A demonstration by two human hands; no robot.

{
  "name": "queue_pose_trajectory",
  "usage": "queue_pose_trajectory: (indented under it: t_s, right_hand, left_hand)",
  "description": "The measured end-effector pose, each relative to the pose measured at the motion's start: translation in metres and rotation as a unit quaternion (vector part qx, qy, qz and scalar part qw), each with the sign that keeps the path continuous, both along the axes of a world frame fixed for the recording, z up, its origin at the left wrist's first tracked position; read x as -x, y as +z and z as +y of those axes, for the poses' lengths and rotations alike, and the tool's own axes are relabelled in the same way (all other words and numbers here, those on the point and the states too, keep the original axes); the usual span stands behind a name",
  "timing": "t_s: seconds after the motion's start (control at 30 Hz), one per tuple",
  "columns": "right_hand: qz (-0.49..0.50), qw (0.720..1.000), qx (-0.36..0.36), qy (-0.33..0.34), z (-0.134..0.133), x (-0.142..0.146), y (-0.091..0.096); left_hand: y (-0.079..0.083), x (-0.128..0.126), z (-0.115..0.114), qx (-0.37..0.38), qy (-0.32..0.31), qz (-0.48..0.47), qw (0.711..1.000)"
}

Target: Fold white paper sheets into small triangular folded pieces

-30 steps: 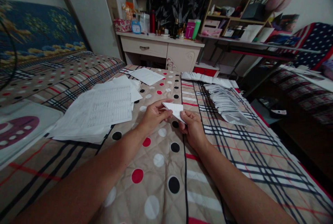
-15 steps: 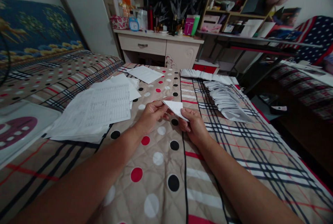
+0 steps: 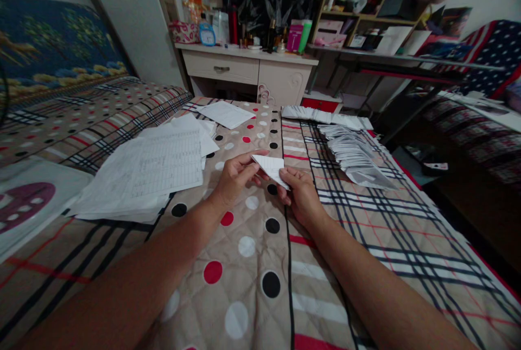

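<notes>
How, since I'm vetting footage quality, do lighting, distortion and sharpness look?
Head view: dim light, no strong glare; head view: the left forearm looks stretched toward the lower edge; head view: print on the held paper and paper sheets is too soft to read.

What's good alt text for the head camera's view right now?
A person's left hand and right hand hold a small white paper over a dotted, plaid bedspread. Printed sheets lie at left, fanned white pieces at right, a dresser behind.
</notes>
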State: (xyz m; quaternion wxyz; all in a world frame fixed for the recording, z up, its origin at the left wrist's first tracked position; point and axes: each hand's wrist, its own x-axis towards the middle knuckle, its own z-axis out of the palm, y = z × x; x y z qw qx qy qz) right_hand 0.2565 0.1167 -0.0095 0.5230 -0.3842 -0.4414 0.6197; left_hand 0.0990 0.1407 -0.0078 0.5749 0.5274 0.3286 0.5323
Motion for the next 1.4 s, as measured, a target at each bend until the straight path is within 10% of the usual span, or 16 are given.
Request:
queue_pose_trajectory:
  t_s: [0.33,0.5,0.7,0.93,1.4]
  right_hand:
    - [-0.109,0.991,-0.053,0.061,-0.006,0.005,-0.002]
    - [-0.223,0.97,-0.094,0.004,-0.011,0.01,0.001]
    - [-0.398,0.884,-0.208,-0.133,-0.014,0.014,0.003]
    - [-0.439,0.853,-0.234,-0.157,-0.008,0.011,-0.001]
    - [-0.403,0.878,-0.226,-0.124,-0.003,0.006,-0.007]
  left_hand:
    - [0.004,-0.007,-0.008,0.006,-0.071,0.024,0.997]
    - [-0.001,-0.007,-0.001,0.019,0.065,0.081,0.994]
    - [0.002,-0.006,-0.001,-0.012,0.129,0.325,0.937]
    - [0.01,-0.009,-0.01,-0.105,0.113,0.48,0.863]
    - [0.0,-0.009,-0.004,-0.165,0.157,0.272,0.935]
